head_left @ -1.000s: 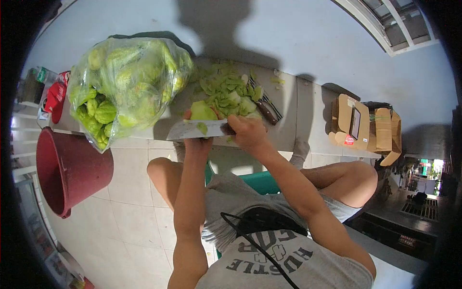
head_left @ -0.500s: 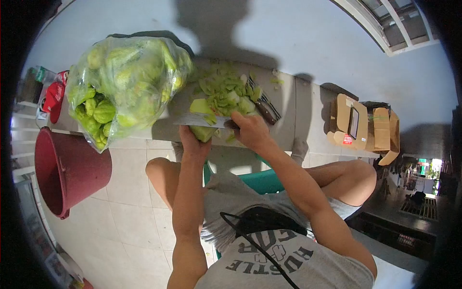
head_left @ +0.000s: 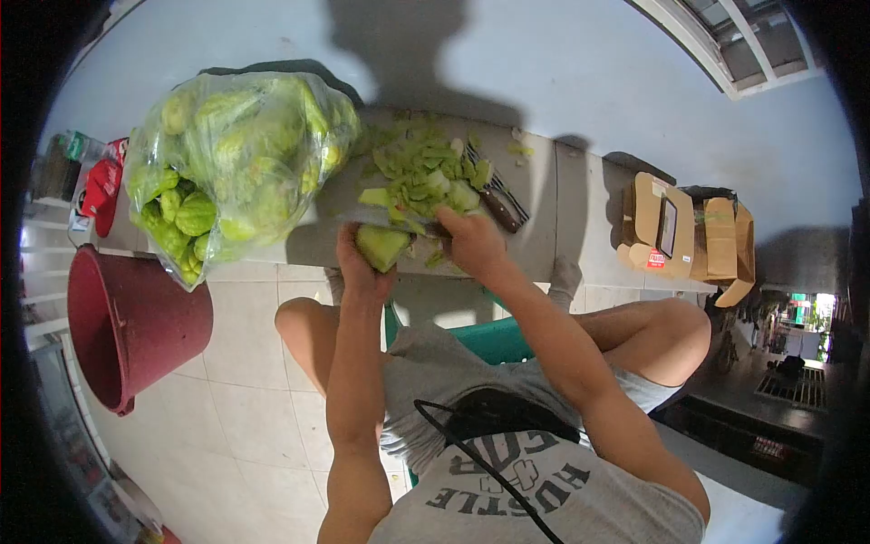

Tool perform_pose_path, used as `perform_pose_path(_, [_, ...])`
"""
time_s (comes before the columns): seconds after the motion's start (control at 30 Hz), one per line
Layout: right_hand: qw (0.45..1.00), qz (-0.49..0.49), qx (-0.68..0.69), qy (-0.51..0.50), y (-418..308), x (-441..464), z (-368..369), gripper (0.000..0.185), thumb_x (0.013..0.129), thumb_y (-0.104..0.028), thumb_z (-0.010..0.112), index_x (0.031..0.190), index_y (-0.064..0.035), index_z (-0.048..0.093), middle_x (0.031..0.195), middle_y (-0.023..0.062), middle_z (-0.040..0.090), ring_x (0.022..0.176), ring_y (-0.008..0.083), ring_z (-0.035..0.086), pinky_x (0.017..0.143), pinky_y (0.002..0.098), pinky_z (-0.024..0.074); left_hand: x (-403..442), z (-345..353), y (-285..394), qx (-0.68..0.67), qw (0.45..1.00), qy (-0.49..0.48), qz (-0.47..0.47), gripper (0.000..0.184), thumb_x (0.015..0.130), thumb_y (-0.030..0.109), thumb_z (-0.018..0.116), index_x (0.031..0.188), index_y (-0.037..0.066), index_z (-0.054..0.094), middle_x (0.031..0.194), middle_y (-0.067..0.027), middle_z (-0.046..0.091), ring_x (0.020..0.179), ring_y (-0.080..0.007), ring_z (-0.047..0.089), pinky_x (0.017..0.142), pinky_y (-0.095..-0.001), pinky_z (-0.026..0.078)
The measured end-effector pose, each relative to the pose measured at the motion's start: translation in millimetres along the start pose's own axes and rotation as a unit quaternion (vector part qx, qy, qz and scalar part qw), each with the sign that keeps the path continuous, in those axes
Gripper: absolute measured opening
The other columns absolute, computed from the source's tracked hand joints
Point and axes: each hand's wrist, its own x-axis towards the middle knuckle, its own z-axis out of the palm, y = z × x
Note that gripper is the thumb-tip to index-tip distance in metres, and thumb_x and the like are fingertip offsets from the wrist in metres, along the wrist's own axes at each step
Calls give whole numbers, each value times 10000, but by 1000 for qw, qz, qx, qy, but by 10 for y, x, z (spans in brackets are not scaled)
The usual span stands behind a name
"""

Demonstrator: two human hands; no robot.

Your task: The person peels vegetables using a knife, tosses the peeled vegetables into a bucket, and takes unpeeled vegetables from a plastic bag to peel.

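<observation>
My left hand [head_left: 361, 267] is wrapped around a partly peeled chayote [head_left: 382, 247], pale green where the skin is off. A knife [head_left: 370, 218] is gripped by its handle in my right hand [head_left: 475, 245], its blurred blade lying across the far side of the chayote. Just beyond the blade, green peelings and cut pieces [head_left: 419, 163] are heaped on the grey ledge [head_left: 535, 181]. Right of the heap rests another utensil with a brown handle [head_left: 500, 210]. A large clear plastic bag [head_left: 263, 136] bulges with whole chayotes [head_left: 195, 214] on the left.
A maroon bucket [head_left: 168, 304] stands on the tiled floor at left. Behind it is a red cap [head_left: 101, 186]. Open cardboard boxes [head_left: 675, 227] sit at the ledge's right end. Below my arms is a green stool [head_left: 494, 341]; a dark cable [head_left: 485, 467] crosses my shirt.
The knife blade has shifted slightly up and away, and more of the chayote's cut face shows. My left hand has turned it a little; the rest stays put.
</observation>
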Motion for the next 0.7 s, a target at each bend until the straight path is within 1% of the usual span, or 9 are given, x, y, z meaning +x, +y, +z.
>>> perform_pose_path(0.07, [999, 34, -17, -13, 73, 26, 22, 289, 702, -55, 669, 909, -77, 468, 706, 180, 603, 719, 402, 633, 591, 485, 481, -14, 59, 36, 22, 1000, -19, 5, 445, 925, 367, 483, 1227, 43, 535, 1156, -131, 609, 1051, -260, 609, 878, -430, 514])
perform_pose_path(0.13, [999, 38, -1, -36, 49, -13, -11, 282, 714, -61, 666, 925, -78, 480, 720, 187, 610, 724, 402, 634, 597, 492, 482, 4, -8, 11, 15, 1000, -23, 7, 523, 898, 376, 456, 1286, 28, 494, 1181, -202, 601, 1030, -353, 603, 854, -515, 521])
perform_pose_path(0.27, [999, -12, 14, -27, -3, -40, -61, 259, 743, -64, 655, 932, -80, 480, 723, 193, 606, 730, 407, 631, 612, 505, 478, 68, -52, 15, 10, 997, -79, -2, 460, 918, 356, 442, 1222, 21, 523, 1110, -157, 627, 985, -290, 639, 818, -456, 536])
perform_pose_path(0.33, [1000, 29, 1, -3, 85, 17, 40, 241, 756, -60, 645, 930, -68, 478, 742, 209, 610, 740, 421, 623, 627, 513, 478, 34, -18, 3, 52, 997, 50, -8, 555, 865, 377, 484, 1285, 14, 488, 1168, -228, 600, 1000, -352, 618, 809, -520, 529])
perform_pose_path(0.37, [1000, 31, 1, -2, 142, 41, 76, 241, 756, -60, 645, 930, -68, 478, 742, 209, 610, 740, 421, 623, 627, 513, 478, 7, -2, -2, 54, 997, 49, -10, 555, 865, 377, 484, 1285, 14, 488, 1168, -228, 600, 1000, -352, 618, 809, -520, 529])
perform_pose_path(0.43, [995, 89, -17, -38, 206, 141, 92, 228, 776, -56, 626, 949, -51, 479, 761, 229, 614, 764, 440, 616, 639, 520, 468, -17, 33, 11, 39, 996, -71, -39, 566, 856, 366, 511, 1287, 1, 482, 1169, -243, 594, 1006, -348, 619, 806, -511, 533])
perform_pose_path(0.57, [987, 142, 25, -64, 107, 118, 60, 197, 795, -62, 619, 949, -37, 500, 785, 245, 621, 801, 451, 613, 652, 509, 463, -42, -5, 56, 26, 993, -113, -27, 571, 853, 352, 529, 1295, -6, 479, 1192, -242, 584, 1035, -348, 606, 835, -498, 529])
perform_pose_path(0.63, [988, 114, 95, 33, 87, 99, 34, 145, 815, -65, 608, 919, -21, 517, 791, 250, 621, 823, 451, 612, 660, 499, 461, 13, -4, 71, -66, 997, -35, 1, 569, 857, 336, 527, 1306, -10, 477, 1215, -242, 572, 1075, -348, 591, 876, -485, 518])
perform_pose_path(0.7, [987, 131, 75, 55, 303, 145, 214, 130, 817, -65, 607, 898, -13, 520, 794, 251, 623, 820, 451, 613, 657, 494, 464, 89, -11, 105, -63, 997, -44, 11, 563, 865, 336, 522, 1307, -10, 479, 1220, -243, 570, 1086, -345, 588, 900, -475, 510])
